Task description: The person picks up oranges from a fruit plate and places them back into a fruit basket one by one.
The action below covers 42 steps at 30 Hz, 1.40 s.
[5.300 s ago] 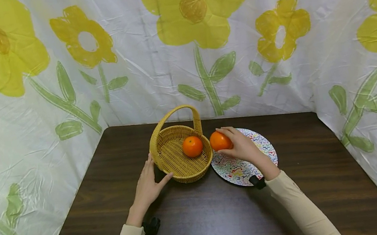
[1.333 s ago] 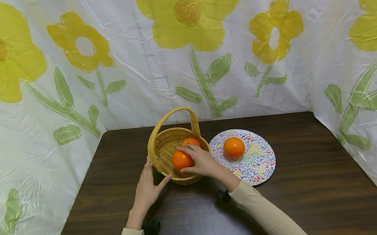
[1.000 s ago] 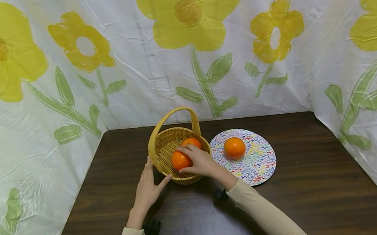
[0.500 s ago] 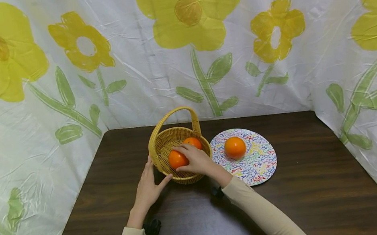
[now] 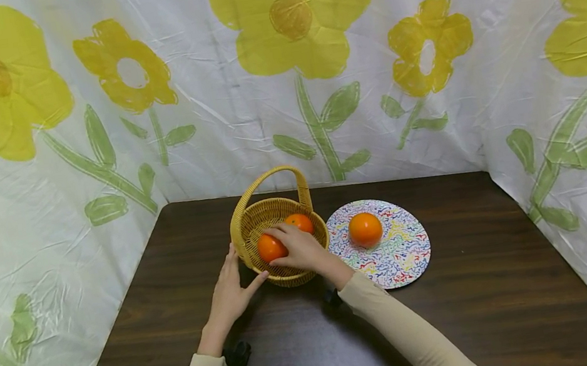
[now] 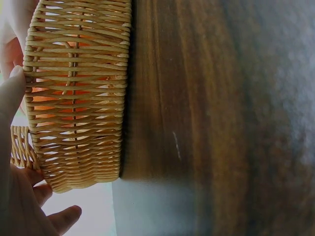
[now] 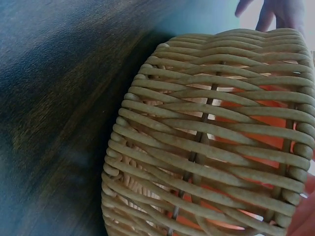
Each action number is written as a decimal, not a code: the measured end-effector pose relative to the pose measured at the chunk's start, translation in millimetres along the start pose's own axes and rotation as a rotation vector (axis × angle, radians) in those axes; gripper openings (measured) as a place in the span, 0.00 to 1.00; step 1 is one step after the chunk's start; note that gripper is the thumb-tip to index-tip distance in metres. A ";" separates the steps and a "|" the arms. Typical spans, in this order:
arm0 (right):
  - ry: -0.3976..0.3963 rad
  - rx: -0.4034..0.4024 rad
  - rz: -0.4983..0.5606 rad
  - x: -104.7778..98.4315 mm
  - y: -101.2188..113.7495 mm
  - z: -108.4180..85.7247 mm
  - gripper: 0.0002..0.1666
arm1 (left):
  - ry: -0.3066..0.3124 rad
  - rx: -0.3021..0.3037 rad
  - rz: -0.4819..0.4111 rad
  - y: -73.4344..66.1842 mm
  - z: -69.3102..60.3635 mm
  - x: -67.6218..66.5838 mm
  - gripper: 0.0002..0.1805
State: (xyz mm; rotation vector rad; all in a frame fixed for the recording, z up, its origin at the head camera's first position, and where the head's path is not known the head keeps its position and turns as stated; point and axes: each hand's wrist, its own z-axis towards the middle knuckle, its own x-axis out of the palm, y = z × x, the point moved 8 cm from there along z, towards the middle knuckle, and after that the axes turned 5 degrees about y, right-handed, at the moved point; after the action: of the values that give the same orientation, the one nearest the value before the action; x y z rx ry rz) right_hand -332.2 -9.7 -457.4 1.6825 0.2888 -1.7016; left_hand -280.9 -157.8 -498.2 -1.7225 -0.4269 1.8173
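Note:
A yellow wicker basket (image 5: 293, 280) with a tall handle stands at the back middle of the table. My right hand (image 5: 299, 250) reaches over its near right rim and holds an orange (image 5: 271, 247) low inside. A second orange (image 5: 300, 223) lies behind my right fingers, partly hidden by them. My left hand (image 5: 230, 293) rests along the basket's left side, fingers straight and thumb stretched out at the near rim. The left wrist view shows the thumb (image 6: 15, 86) touching the rim. Orange shows through the weave (image 7: 211, 132) in the right wrist view.
Right of the basket lies a round white plate (image 5: 402, 261) with a multicoloured squiggle pattern, bearing another orange (image 5: 365, 230). Dark wood table (image 5: 490, 280) surrounds them. A white cloth with yellow flowers (image 5: 239, 121) hangs behind and at both sides.
My right hand has gone left from over the plate into the basket with an orange, then edged further left and slightly back inside it. My left hand keeps its place at the basket.

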 end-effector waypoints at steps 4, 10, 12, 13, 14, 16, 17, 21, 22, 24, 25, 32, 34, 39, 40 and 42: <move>0.003 -0.003 -0.007 2.6 1.0 2.5 0.44 | 0.004 0.000 -0.001 0.0 -0.3 0.7 0.53; -0.005 -0.009 -0.033 6.2 1.0 6.2 0.44 | 0.002 -0.001 -0.010 -0.8 -0.3 -0.4 0.53; -0.002 -0.008 -0.044 7.9 0.5 7.3 0.44 | 0.005 -0.004 -0.007 -0.7 -0.4 -0.1 0.53; 0.000 -0.006 -0.048 8.4 0.4 8.0 0.44 | 0.007 -0.007 -0.006 -0.4 -0.4 0.0 0.53; 0.003 -0.005 -0.052 9.1 0.2 8.8 0.44 | 0.010 -0.009 -0.005 -0.3 -0.4 0.1 0.53; 0.009 -0.003 -0.058 10.3 -0.1 9.9 0.44 | 0.012 -0.012 -0.004 -0.1 -0.7 0.5 0.53; 0.011 -0.003 -0.058 10.7 0.0 10.5 0.44 | 0.013 -0.013 -0.003 -0.1 -0.8 0.7 0.53; 0.009 -0.002 -0.049 10.8 0.2 12.9 0.44 | 0.008 -0.008 -0.009 -1.2 -0.9 0.1 0.53; 0.007 -0.002 -0.047 10.6 0.1 13.7 0.44 | 0.007 -0.007 -0.010 -1.3 -0.8 0.0 0.53; 0.004 -0.001 -0.050 10.1 0.4 15.1 0.44 | 0.006 -0.005 -0.012 -1.5 -0.6 -0.2 0.53; 0.003 -0.001 -0.054 9.8 0.6 15.9 0.44 | 0.007 -0.006 -0.009 -1.2 -0.5 -0.1 0.53; -0.013 -0.007 -0.051 9.6 1.6 20.9 0.44 | 0.012 -0.019 0.005 2.0 0.0 1.8 0.53; -0.012 -0.006 -0.052 9.9 1.7 22.0 0.44 | 0.011 -0.017 0.001 2.3 0.2 2.2 0.53; -0.004 -0.018 -0.066 12.0 3.0 24.3 0.44 | 0.009 -0.012 -0.004 2.7 0.6 2.4 0.53; -0.003 -0.020 -0.072 12.6 3.1 24.4 0.44 | 0.008 -0.012 -0.004 2.9 0.6 2.6 0.53; -0.001 -0.023 -0.080 13.6 3.3 24.8 0.44 | 0.008 -0.011 -0.004 3.0 0.7 2.6 0.53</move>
State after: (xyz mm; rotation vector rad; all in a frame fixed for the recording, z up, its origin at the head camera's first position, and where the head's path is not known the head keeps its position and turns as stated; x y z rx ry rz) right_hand -348.0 -31.7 -466.0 1.6735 0.3785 -1.7505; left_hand -282.1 -158.4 -502.0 -1.7345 -0.4379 1.8083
